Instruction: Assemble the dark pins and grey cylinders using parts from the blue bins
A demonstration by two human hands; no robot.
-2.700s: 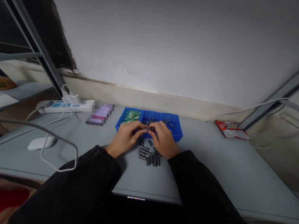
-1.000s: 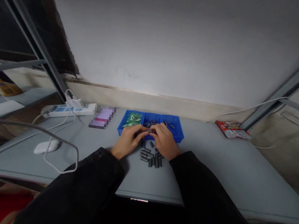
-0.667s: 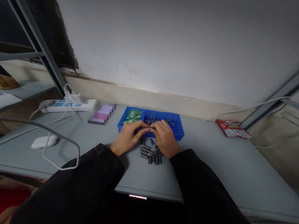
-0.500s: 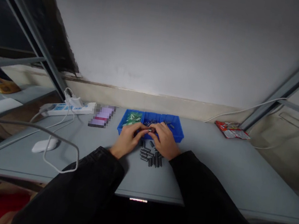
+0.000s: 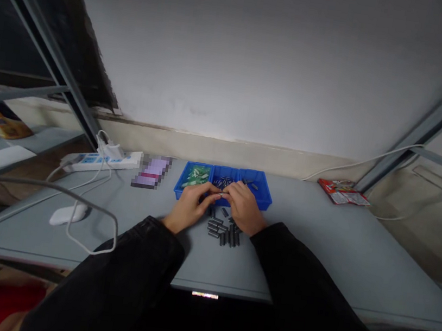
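My left hand and my right hand meet over the front edge of a blue three-part tray. Their fingertips pinch a small, pale, narrow piece between them; its kind is too small to tell and the fingers partly cover it. Green and white bits fill the tray's left compartment. Small shiny metal pins lie in the middle one, and a few dark pieces in the right one. Just below my hands, several dark grey cylinders lie loose on the table.
On the grey table, a white power strip with cables and a phone lie to the left. A white rounded case sits nearer me under a looping cable. A red packet lies far right.
The fingertips have shifted slightly around the small piece, which now shows as a thinner, paler sliver. The tray and loose cylinders stay where they were.
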